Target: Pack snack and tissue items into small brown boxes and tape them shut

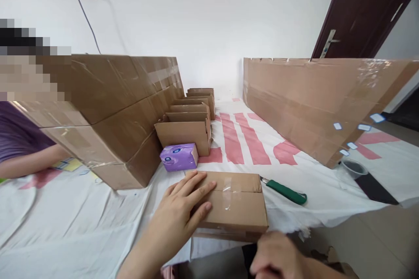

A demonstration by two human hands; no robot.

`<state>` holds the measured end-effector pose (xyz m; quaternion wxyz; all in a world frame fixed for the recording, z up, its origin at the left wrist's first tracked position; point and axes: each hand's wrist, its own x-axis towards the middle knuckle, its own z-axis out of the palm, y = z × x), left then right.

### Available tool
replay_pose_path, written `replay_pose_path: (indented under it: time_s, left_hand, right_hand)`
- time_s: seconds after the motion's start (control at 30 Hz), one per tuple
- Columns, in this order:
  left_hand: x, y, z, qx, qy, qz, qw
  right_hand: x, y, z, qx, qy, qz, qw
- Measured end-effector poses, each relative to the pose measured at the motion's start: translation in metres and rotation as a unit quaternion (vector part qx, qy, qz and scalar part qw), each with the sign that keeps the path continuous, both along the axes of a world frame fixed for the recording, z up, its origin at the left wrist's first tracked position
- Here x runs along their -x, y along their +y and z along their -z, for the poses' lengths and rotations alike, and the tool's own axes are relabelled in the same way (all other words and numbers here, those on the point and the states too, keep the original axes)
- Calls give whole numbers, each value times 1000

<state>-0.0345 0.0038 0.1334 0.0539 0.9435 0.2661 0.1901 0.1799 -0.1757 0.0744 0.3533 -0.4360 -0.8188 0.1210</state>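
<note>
Cardboard box point(235, 205), sealed with clear tape along its top seam, lies at the near edge of the bench point(65, 213), roughly midway along it. The left hand point(183, 209) rests flat on the box's left part, fingers spread and straight, gripping nothing. The right hand point(278, 258) hangs below the near edge, under the box's right corner, against something dark; I cannot tell whether its fingers are closed. Just right of the box lies a green-handled knife point(287, 192). Behind the box sits a purple tissue pack point(179, 157), against the first of a row of open cartons point(185, 134) running toward the far edge. Another person's arm point(32, 163) rests at the left edge.
</note>
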Motion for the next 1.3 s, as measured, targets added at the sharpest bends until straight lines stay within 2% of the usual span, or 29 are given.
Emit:
replay_pose_path:
  time_s: [0.1, 0.17, 0.23, 0.3, 0.37, 0.43, 0.5, 0.53, 0.6, 0.67, 0.77, 0.8, 0.87, 0.97, 1.03, 1.13, 1.3]
  left_hand:
    - [6, 6, -3, 46, -21, 4, 999]
    - [8, 8, -6, 73, -33, 11, 997]
    - [8, 10, -7, 100, -48, 19, 994]
    - [10, 14, -5, 136, -73, 32, 988]
    - [13, 21, -1, 187, -111, 58, 974]
    - [17, 31, 8, 252, -161, 86, 950]
    - [21, 41, 19, 319, -219, 108, 916]
    - [22, 45, 25, 351, -246, 117, 896]
    - [23, 51, 34, 403, -287, 137, 858]
    - [23, 52, 39, 431, -306, 150, 835]
    - [21, 50, 39, 441, -309, 150, 829]
    - [21, 49, 38, 444, -308, 146, 829]
    - [21, 47, 37, 453, -307, 140, 825]
    - [22, 47, 36, 462, -308, 147, 819]
    - [23, 48, 36, 458, -308, 155, 819]
    - [23, 49, 36, 446, -304, 157, 827]
    - [24, 51, 38, 438, -303, 152, 832]
  right_hand:
    - [-42, 1, -10, -53, 69, 194, 977]
    - [-67, 6, -9, -48, 70, 292, 952]
    - [-91, 14, 2, -12, 16, 344, 939]
    - [-112, 22, 21, 32, -53, 380, 923]
    - [-131, 29, 40, 84, -96, 390, 912]
    - [-146, 36, 49, 113, -100, 386, 910]
    - [-152, 45, 39, 110, -71, 389, 912]
    - [-150, 50, 27, 99, -49, 397, 911]
    - [-136, 62, -9, 62, -8, 407, 911]
    - [-108, 75, -51, 29, 5, 370, 929]
    - [-55, 96, -101, 5, -45, 205, 978]
    - [-38, 103, -111, 7, -71, 150, 986]
    - [-10, 117, -122, 7, -117, 87, 989]
    - [14, 129, -125, 24, -176, 50, 983]
    - [15, 130, -127, 39, -199, 39, 978]
    - [-1, 116, -134, 66, -216, 30, 974]
    - [-70, 72, -139, 112, -205, 53, 971]
